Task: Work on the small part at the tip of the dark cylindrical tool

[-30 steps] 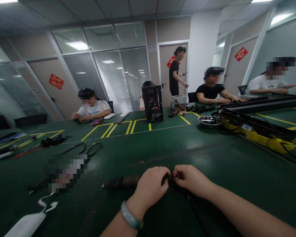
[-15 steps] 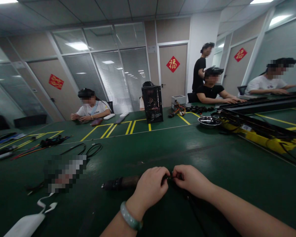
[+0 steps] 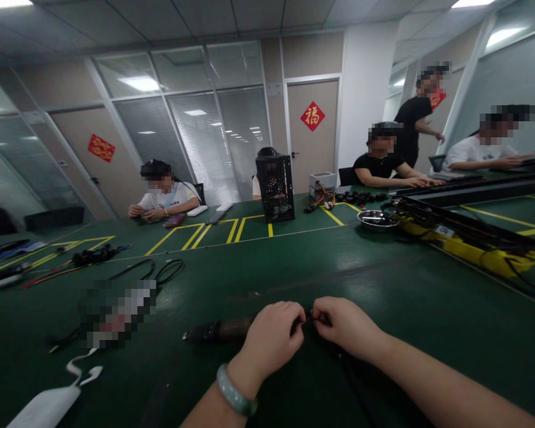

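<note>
My left hand, with a pale green bangle on its wrist, is closed round the right end of a dark cylindrical piece that lies on the green table. My right hand is pinched shut against the left one, its fingertips on a small dark part between the two hands. That small part is too hidden to name. A dark cable runs from the hands toward me, under my right forearm.
Black cable loops and a wire bundle lie to the left, a white object at the near left. A black mesh case, a metal bowl and a yellow-and-black frame stand farther off. Several people are at the far side.
My hands have stayed almost still on the dark piece. The standing person in black has walked from the doorway to the right, behind the seated worker.
</note>
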Motion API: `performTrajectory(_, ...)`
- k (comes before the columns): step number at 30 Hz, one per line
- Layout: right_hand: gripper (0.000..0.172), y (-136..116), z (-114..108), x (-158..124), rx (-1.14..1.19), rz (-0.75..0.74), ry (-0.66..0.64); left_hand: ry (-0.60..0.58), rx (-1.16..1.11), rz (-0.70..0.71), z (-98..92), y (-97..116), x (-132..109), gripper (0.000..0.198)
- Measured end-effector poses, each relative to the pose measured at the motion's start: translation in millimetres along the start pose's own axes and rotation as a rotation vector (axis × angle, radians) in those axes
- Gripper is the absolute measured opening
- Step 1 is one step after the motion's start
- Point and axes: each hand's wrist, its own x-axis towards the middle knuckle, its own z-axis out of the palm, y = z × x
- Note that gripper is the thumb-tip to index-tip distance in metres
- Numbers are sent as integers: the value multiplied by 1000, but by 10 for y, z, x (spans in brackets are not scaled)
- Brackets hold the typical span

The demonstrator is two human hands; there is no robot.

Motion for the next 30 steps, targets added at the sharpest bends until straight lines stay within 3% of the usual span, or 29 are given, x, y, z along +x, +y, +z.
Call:
performTrajectory(7, 7, -21, -1, -4, -30, 25, -13, -14, 21, -21, -50, 35, 2, 21)
performTrajectory(30, 6, -35, 34, 5, 51, 32, -44, -6, 24, -35, -3, 28, 17, 16)
